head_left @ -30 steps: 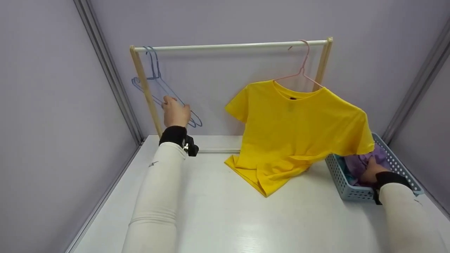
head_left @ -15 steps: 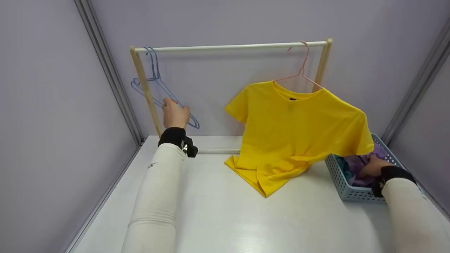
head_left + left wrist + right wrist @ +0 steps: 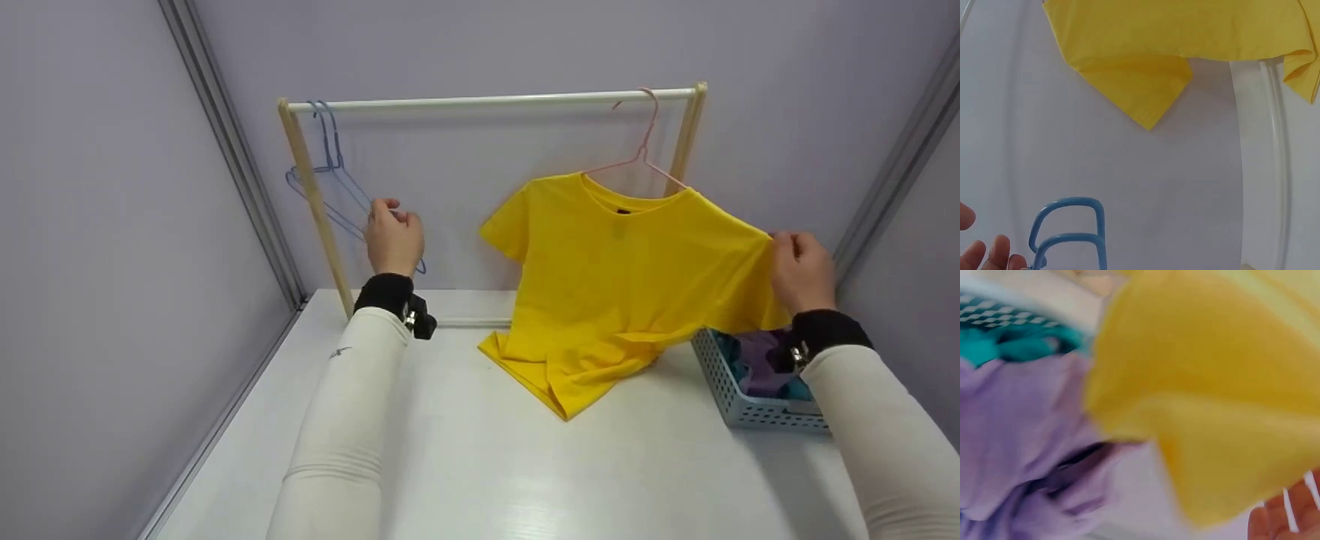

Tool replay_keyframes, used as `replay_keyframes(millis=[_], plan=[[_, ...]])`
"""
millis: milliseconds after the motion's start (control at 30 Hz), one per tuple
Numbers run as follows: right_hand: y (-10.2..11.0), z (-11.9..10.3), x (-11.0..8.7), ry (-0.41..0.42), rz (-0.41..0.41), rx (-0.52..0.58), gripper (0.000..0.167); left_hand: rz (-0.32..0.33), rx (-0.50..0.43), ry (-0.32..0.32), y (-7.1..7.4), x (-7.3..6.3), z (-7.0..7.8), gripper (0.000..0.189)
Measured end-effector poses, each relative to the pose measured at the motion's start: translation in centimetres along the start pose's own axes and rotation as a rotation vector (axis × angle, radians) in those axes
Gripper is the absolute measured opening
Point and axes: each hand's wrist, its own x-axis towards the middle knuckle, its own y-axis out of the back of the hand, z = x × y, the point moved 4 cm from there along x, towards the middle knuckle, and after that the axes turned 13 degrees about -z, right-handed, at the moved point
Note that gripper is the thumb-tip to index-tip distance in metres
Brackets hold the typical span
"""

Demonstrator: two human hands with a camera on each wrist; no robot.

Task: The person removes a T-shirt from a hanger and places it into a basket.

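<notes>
My left hand (image 3: 394, 236) is beside the blue hangers (image 3: 352, 191) at the left of the rack. In the left wrist view its thumb and fingers (image 3: 998, 253) stand apart, and the hangers' rounded ends (image 3: 1069, 236) lie just beyond them. My right hand (image 3: 804, 271) is raised at the sleeve of a yellow T-shirt (image 3: 622, 255), which hangs from a pink hanger (image 3: 645, 142). The right wrist view has its fingers (image 3: 1283, 517) spread near the shirt's edge; whether they touch it is unclear. Purple cloth (image 3: 761, 364) lies in the basket below.
A white rail (image 3: 480, 100) on wooden posts (image 3: 315, 202) spans the back. The blue perforated basket (image 3: 720, 382) stands at the right with purple and teal cloth in it. The shirt's hem rests on the white table (image 3: 480, 450). Walls enclose both sides.
My right hand has let go of the purple cloth in the basket and risen to the yellow sleeve. My left hand has shifted slightly right along the hangers.
</notes>
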Motion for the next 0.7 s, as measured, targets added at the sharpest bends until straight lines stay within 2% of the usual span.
replay_keyframes(millis=[133,233,333,500,600,700], plan=[[-1.9,-2.7,-0.2,0.137,-0.035,-0.069,0.072,-0.023,0.005,-0.064,-1.2,-0.3,0.9,0.034],[-2.8,-4.2,-0.5,0.206,0.007,-0.111,0.062,-0.043,0.010,-0.116,-2.1,-0.6,1.7,0.034],[-3.4,-5.5,-1.0,0.262,0.082,-0.102,0.050,-0.078,0.012,-0.142,-3.1,-0.9,2.6,0.036],[-3.6,-7.4,-1.7,0.288,0.181,-0.020,0.043,-0.158,0.015,-0.149,-4.6,-1.6,4.0,0.039],[-3.5,-8.2,-2.2,0.265,0.175,0.036,0.045,-0.188,0.025,-0.163,-5.3,-2.1,4.8,0.040],[-3.3,-8.7,-2.9,0.254,0.140,0.076,0.047,-0.192,0.069,-0.203,-5.9,-2.6,5.6,0.042]])
